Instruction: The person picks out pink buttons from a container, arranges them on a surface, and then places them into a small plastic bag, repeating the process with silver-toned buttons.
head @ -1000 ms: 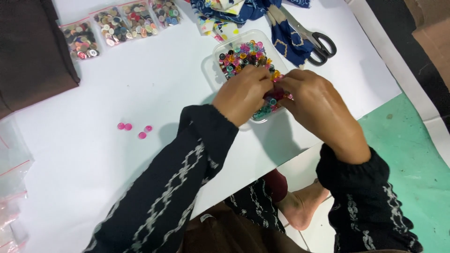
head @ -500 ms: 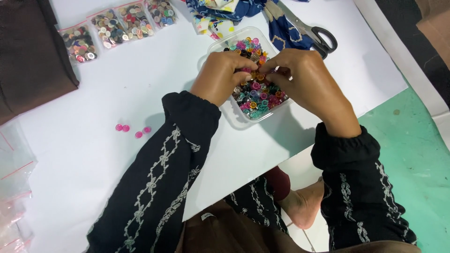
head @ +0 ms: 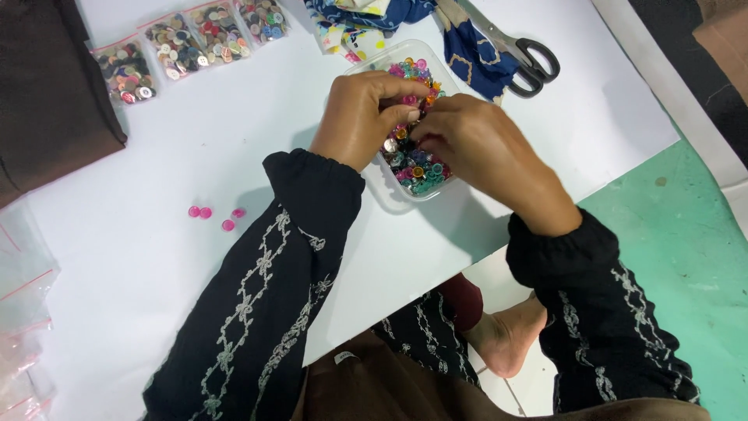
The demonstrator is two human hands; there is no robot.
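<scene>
Two hands meet over a clear tub (head: pixel 372 178) of mixed buttons (head: pixel 417 160) just above the middle of the head view. The left hand (head: pixel 365 117) curls over the tub's left side, fingers bent and tips pressed together at a small pink button; the right hand (head: pixel 483 148) comes in from the right, fingers bunched in a pinch among the buttons, though what they grip is hidden. Both wear black sleeves with white stitching. Four loose pink buttons (head: pixel 210 214) lie on the white sheet (head: pixel 156 257) at middle left, well apart from the tub. Three small bags of buttons (head: pixel 191 43) sit in a row at upper left, beside a dark brown cloth (head: pixel 47 93). Scissors (head: pixel 518 51) rest on blue patterned fabric (head: pixel 467 47) at the top, right of the tub. A bare foot (head: pixel 506 343) shows at bottom centre, green floor (head: pixel 686 234) at right.
</scene>
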